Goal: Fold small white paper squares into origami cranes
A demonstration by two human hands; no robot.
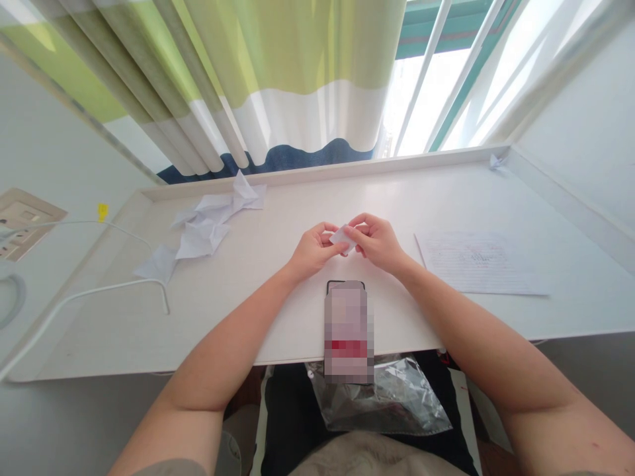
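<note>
A small folded piece of white paper [342, 239] is held above the white desk, between both hands. My left hand [315, 251] pinches its left and lower side with thumb and fingers. On its upper right, my right hand [376, 241] grips it, the thumb lying over the paper. Just below the hands lies a phone [348, 324], its screen blurred out and its lower end reaching past the desk's front edge. Several folded white paper shapes [203, 238] lie in a loose cluster to the left.
A stack of lined, written paper [481, 262] lies on the desk [278, 317] at right. A small folded paper [496, 162] sits in the far right corner. White cables [124, 283] cross the left side. A clear plastic bag [391, 403] rests on my lap.
</note>
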